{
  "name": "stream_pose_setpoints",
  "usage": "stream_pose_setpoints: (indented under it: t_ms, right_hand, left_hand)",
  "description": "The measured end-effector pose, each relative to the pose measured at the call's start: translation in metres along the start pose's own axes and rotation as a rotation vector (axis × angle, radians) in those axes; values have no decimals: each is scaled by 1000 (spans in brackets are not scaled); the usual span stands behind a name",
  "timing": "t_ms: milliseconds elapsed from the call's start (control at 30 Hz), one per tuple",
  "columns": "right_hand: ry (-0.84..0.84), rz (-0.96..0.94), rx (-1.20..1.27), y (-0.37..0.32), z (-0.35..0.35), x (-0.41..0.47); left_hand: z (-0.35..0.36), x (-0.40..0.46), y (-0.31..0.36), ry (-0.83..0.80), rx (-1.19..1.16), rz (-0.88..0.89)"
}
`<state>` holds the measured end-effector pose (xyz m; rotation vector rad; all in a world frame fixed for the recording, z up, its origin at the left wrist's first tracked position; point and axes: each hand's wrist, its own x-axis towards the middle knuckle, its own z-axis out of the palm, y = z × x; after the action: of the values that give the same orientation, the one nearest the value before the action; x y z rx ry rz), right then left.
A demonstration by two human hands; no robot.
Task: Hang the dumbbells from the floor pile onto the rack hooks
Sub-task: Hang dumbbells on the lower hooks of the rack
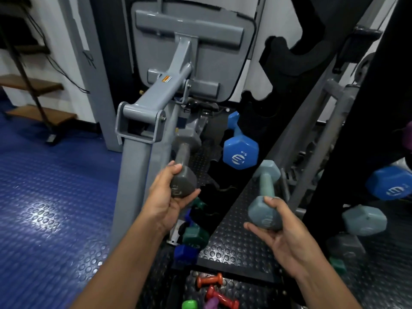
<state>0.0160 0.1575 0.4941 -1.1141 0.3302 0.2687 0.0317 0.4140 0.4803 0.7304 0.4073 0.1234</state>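
Left grip [166, 197] round dark grey dumbbell [184, 168] head; right grip [283, 228] round pale blue-grey dumbbell [265, 197] head

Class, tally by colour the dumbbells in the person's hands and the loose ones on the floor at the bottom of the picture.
Dark grey dumbbell, held: 1
Pale blue-grey dumbbell, held: 1
Red dumbbells, floor: 2
Bright green dumbbell, floor: 1
Purple dumbbell, floor: 1
Total: 6

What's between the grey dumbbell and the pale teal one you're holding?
In the head view, the black rack with its hooks stands between the grey dumbbell and the teal dumbbell.
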Motion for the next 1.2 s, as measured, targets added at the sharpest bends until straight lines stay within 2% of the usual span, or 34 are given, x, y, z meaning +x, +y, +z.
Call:
stream_pose_setpoints:
  t_ms: [367,667,767,867,933,1000,1200]
  right_hand:
    - [14,57,-8,22,1,-23]
    - [0,61,2,27,1,-23]
    - [-15,52,0,28,0,-25]
    - [1,55,11,28,1,-24]
    - [14,63,-12,28,2,-23]
    - [18,63,-23,28,3,-23]
    - [18,47,0,16,17,-28]
  left_hand:
    - [-28,10,-50,134,112,-112]
    - [-27,11,-69,152,300,-48]
    - [-28,16,-77,169,586,68]
    - [-26,20,-83,172,1235,218]
    - [-24,16,-90,142,1519,330]
    - [-23,12,-97,149,1630,440]
    - [-25,5,-115,149,1758,613]
